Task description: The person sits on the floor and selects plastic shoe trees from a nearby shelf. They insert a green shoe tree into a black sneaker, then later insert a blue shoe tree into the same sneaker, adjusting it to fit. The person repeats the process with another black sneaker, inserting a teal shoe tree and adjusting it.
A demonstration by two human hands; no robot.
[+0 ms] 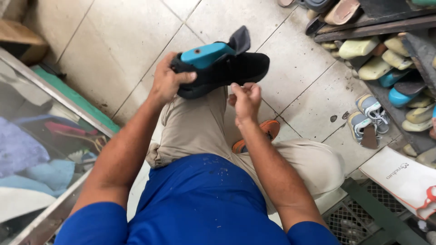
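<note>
In the head view, the left hand [165, 81] grips the heel end of a black fabric shoe upper stretched over a turquoise plastic last [220, 68], held above the person's knee in beige trousers [195, 122]. The right hand [245, 100], just below the shoe's edge, pinches its fingertips together on something too small to tell. An orange-soled sandal [268, 131] lies on the tiled floor [136, 36] below the shoe.

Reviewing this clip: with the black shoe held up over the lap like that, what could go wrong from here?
1. Only the left hand grips the black shoe, at its heel end; the right hand just pinches near its edge, so the shoe might tip or slip onto the tiled floor.
2. The right hand's fingers sit close under the shoe's edge and may get pinched or scraped.
</note>
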